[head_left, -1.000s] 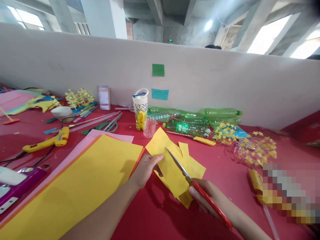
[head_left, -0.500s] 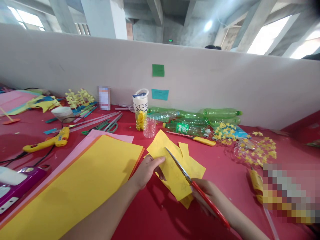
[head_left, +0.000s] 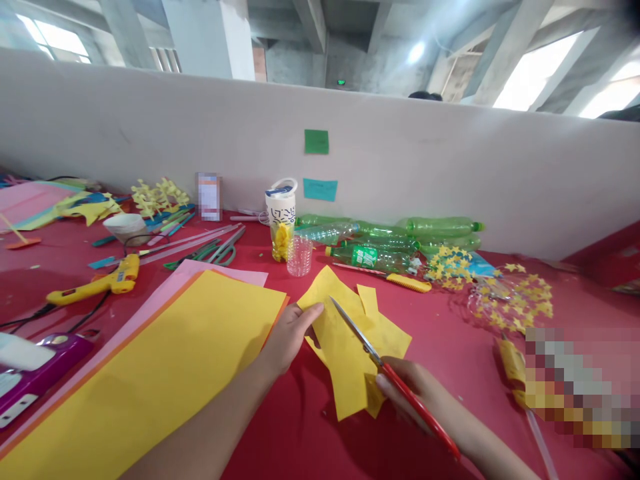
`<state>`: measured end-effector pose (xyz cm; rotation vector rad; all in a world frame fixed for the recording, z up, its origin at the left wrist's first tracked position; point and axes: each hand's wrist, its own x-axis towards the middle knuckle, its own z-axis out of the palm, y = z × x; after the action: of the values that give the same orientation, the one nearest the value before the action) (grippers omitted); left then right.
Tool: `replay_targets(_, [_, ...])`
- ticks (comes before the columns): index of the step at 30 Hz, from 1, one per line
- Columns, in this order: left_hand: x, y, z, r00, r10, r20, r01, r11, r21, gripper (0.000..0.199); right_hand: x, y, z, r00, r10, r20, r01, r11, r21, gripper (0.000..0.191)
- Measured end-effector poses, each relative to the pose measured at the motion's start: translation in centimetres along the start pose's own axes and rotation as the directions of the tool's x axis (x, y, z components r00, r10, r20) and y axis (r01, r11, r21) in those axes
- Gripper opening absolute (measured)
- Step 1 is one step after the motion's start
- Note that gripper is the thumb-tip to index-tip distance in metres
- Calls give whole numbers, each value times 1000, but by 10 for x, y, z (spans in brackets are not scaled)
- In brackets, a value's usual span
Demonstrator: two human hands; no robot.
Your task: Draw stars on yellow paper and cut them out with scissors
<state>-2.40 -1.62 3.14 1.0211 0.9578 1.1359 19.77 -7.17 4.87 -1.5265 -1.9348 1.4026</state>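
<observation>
A red worktop spreads across the frame. On it, a large yellow sheet, orange and pink edges showing beneath, fills the lower left. A smaller yellow paper piece is at centre, overlapping other yellow pieces. Of my hands, the left hand pinches its upper-left edge between thumb and fingers; the right hand curls closed around red-handled scissors, blades pointing up-left over the paper. I cannot tell whether they touch it. Above centre stand a tumbler and a small clear cup.
</observation>
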Motion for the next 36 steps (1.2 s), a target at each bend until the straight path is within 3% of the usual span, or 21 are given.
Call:
replay_targets(7, [-2, -2, 2, 1000, 9, -17, -7, 998, 62, 38, 0, -3, -2, 998, -58, -7, 58, 998, -26, 41])
replay_targets(13, [-1, -3, 0, 1000, -5, 28, 5, 1000, 9, 32, 2, -6, -3, 997, 49, 51, -51, 998, 38, 45])
replay_targets(17, [-1, -4, 0, 1000, -3, 25, 3, 1000, -15, 31, 5, -3, -1, 996, 84, 13, -85, 996, 23, 43])
replay_targets(25, [-1, -2, -1, 999, 9, 43, -6, 998, -56, 31, 3, -4, 1, 999, 31, -17, -32, 998, -54, 29])
replay_targets(31, [-3, -2, 2, 993, -47, 111, 50, 998, -26, 30, 1, 2, -1, 998, -60, -33, 55, 989, -134, 34])
replay_targets(36, [-4, -2, 3, 986, -84, 145, 89, 996, -28, 30, 1, 1, -1, 999, -44, -26, 41, 994, -105, 40])
